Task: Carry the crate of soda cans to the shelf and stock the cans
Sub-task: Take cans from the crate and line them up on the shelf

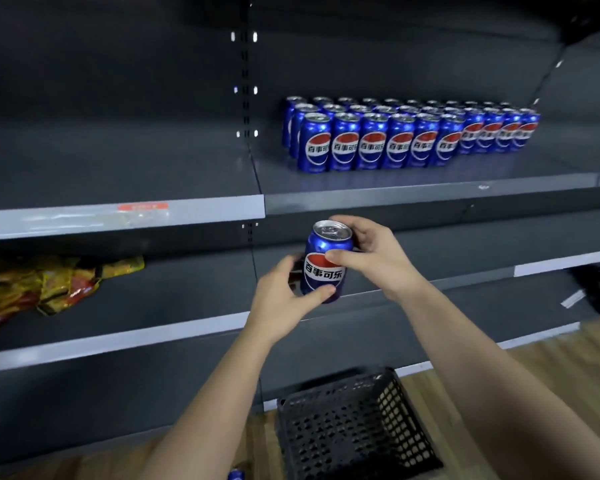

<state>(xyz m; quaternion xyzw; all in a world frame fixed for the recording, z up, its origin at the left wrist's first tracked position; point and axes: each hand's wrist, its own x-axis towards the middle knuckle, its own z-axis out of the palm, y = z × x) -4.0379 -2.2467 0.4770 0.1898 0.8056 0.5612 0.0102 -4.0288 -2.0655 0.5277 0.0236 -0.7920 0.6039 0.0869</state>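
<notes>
Both hands hold one blue can [326, 263] upright in the middle of the frame, in front of the shelving and below the stocked shelf [430, 197]. The left hand [283, 294] grips its lower part, with the thumb curled across the front under the label and the fingers wrapped behind. The right hand [373, 252] grips the upper part, with the thumb pressed on the label's top edge and the fingers curled round the rim at the back.

Above, right of centre, a block of cans [409, 135] stands upright on that shelf in tight rows, labels facing out.

The black crate [406, 420] sits on the wooden floor [568, 362] at bottom centre, between the forearms and close against the shelf base.

At the left edge, on a lower shelf, lies a heap of yellow and red packets [49, 282].
</notes>
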